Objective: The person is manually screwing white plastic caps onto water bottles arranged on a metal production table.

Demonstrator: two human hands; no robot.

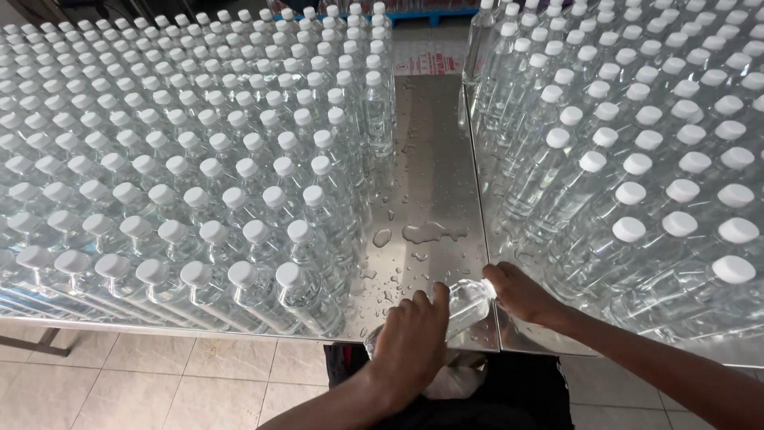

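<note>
Both hands clamp one clear plastic water bottle lying tilted on its side at the near edge of the steel worktop. Left hand wraps the bottle's body from above, grip closed around it. Right hand pinches the white cap end, fingers closed on it. Bottle sits in the bare wet strip between two blocks of bottles, close to a seam in the worktop. Water drops and a small puddle lie just beyond the bottle. Left block of upright capped bottles fills the worktop to the left, white caps in rows. Right block of capped bottles stands just beside the right hand. Tiled floor shows below the worktop edge.
</note>
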